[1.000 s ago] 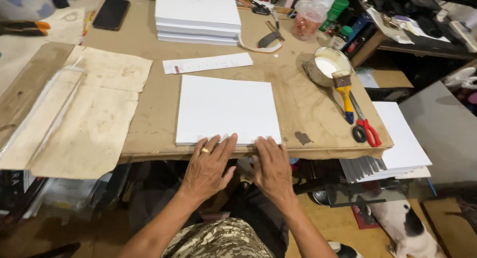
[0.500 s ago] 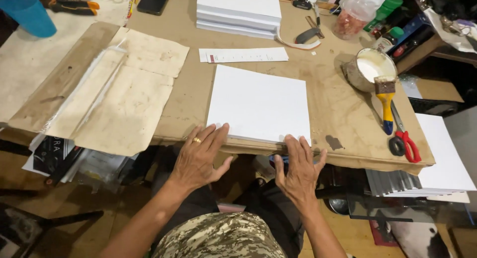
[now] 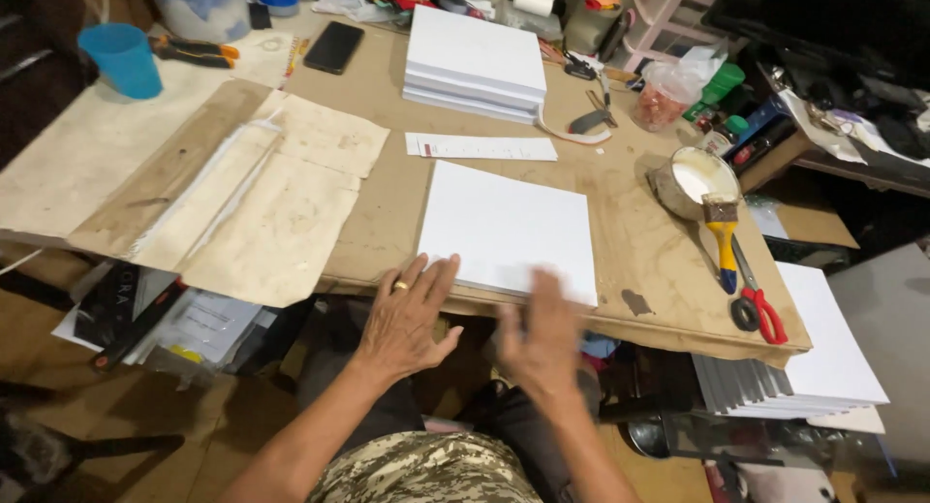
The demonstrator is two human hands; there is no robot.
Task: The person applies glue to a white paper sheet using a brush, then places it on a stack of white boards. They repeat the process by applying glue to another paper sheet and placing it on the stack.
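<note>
We rest our left hand (image 3: 407, 321), fingers spread flat, on the near edge of the white board (image 3: 509, 227) lying on the desk (image 3: 639, 261); our blurred right hand (image 3: 542, 340) hovers released beside it.

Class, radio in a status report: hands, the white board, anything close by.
Left hand flat at white board near edge. Right hand blurred, open. Scissors, brush to the right.

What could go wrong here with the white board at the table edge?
1. The white board lies at the table's near edge, both hands on its front edge; a push from the left hand or the blurred right hand could tip it off.
2. The open glue pot, with a brush beside it, stands just right of the board; a sideways slide might smear it.
</note>
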